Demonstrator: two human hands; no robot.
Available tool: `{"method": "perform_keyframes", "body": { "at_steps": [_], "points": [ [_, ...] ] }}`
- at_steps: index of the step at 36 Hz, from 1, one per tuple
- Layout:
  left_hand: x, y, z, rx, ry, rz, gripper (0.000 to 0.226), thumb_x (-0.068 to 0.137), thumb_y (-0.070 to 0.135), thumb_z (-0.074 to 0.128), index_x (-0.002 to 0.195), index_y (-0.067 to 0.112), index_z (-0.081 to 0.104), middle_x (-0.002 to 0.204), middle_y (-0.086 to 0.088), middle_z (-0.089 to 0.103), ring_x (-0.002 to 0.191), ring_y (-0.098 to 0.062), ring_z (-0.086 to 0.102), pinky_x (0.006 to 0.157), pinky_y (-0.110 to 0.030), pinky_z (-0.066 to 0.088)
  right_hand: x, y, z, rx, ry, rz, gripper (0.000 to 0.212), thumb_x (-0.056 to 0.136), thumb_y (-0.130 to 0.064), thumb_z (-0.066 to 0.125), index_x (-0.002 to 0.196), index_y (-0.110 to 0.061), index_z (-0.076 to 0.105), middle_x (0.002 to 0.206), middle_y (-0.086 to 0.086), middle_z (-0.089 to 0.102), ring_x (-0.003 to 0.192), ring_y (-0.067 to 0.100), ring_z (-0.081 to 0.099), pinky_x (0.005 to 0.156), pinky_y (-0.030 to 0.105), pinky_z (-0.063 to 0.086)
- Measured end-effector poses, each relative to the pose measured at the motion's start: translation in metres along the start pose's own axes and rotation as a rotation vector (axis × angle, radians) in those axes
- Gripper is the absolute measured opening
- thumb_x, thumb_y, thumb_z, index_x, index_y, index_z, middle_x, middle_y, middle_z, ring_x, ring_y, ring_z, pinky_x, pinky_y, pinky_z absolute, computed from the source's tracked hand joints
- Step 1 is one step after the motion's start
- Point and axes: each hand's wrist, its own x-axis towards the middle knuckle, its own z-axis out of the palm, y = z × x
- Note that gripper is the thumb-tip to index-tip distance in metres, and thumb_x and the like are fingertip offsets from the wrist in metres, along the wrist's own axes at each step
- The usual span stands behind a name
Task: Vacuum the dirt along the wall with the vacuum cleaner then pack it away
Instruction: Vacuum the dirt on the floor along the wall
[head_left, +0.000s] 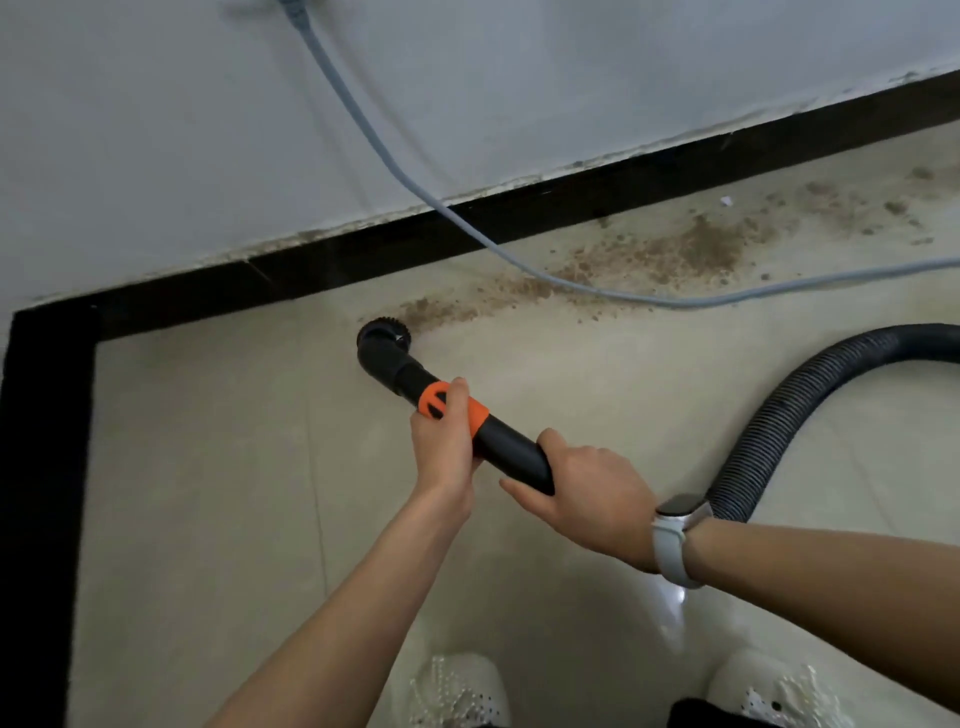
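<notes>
- The left hand (441, 447) is curled around the vacuum wand (498, 447) at its orange collar (452, 408), with the fingers wrapped over the top of the tube.
- The right hand (587, 493) grips the same wand further back, at the black rear end where it meets the hose; the thumb lies along the underside.
- A white smartwatch (675, 535) sits on the right wrist.
- The wand slopes down and away from the person towards the wall (208, 130).
- The round black brush nozzle (382, 340) at the wand's tip rests on the floor (208, 467), near the black skirting (260, 283) but not against it.
- The nozzle touches the near end of a strip of brown dirt (649, 254) that runs along the floor beside the skirting and spreads wider to the right.
- The black ribbed hose (769, 431) loops from behind the right wrist up and off the right edge of the view.
- A grey power cable (395, 166) hangs down the wall, crosses the skirting and lies over the dirt, then trails off to the right.
- The floor left of the nozzle looks free of dirt.
- The toes of two white shoes (457, 691) show at the bottom edge, standing on the pale tiles.
- The vacuum's body is out of view.
</notes>
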Motion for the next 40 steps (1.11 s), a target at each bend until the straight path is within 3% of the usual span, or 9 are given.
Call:
{"method": "perform_keyframes", "body": {
  "at_steps": [5, 14, 20, 25, 40],
  "points": [
    [0.013, 0.01, -0.023, -0.001, 0.066, -0.016, 0.018, 0.095, 0.027, 0.055, 0.088, 0.012, 0.049, 0.075, -0.004, 0.049, 0.07, -0.017, 0.054, 0.063, -0.031, 0.048, 0.018, -0.02, 0.008, 0.044, -0.05, -0.053, 0.04, 0.092, -0.059, 0.045, 0.094, -0.021, 0.034, 0.092, 0.006, 0.064, 0.082, 0.03, 0.061, 0.06, 0.032, 0.034],
    [0.034, 0.039, -0.017, 0.07, 0.017, -0.036, 0.018, 0.096, 0.027, 0.052, 0.097, 0.009, 0.047, 0.079, -0.005, 0.049, 0.071, -0.019, 0.053, 0.059, -0.032, 0.048, 0.045, -0.032, 0.0, 0.148, -0.05, 0.017, 0.039, 0.092, -0.056, 0.048, 0.094, -0.019, 0.037, 0.074, -0.002, 0.047, 0.067, 0.026, 0.049, 0.059, 0.033, 0.037],
    [0.034, 0.042, -0.004, 0.123, 0.002, -0.076, 0.015, 0.094, 0.022, 0.053, 0.085, 0.014, 0.044, 0.078, -0.005, 0.048, 0.072, -0.019, 0.052, 0.059, -0.033, 0.048, 0.043, -0.024, -0.011, 0.283, -0.119, 0.057, 0.041, 0.091, -0.057, 0.049, 0.095, -0.016, 0.044, 0.083, 0.005, 0.061, 0.06, 0.022, 0.057, 0.064, 0.036, 0.052],
    [0.025, 0.021, 0.002, 0.153, -0.022, -0.093, 0.021, 0.093, 0.026, 0.054, 0.103, 0.009, 0.045, 0.082, -0.006, 0.049, 0.077, -0.021, 0.054, 0.066, -0.035, 0.051, 0.021, -0.01, -0.004, 0.252, -0.096, 0.114, 0.042, 0.09, -0.059, 0.049, 0.091, -0.017, 0.042, 0.079, 0.003, 0.058, 0.063, 0.025, 0.058, 0.065, 0.036, 0.05],
    [0.026, 0.015, 0.037, 0.203, -0.131, -0.093, 0.047, 0.094, 0.03, 0.053, 0.129, 0.003, 0.038, 0.091, -0.008, 0.05, 0.08, -0.02, 0.056, 0.057, -0.032, 0.05, 0.012, 0.015, -0.014, 0.247, -0.003, 0.213, 0.043, 0.09, -0.059, 0.048, 0.093, -0.017, 0.043, 0.07, -0.003, 0.049, 0.072, 0.026, 0.057, 0.065, 0.034, 0.046]
  ]
}}
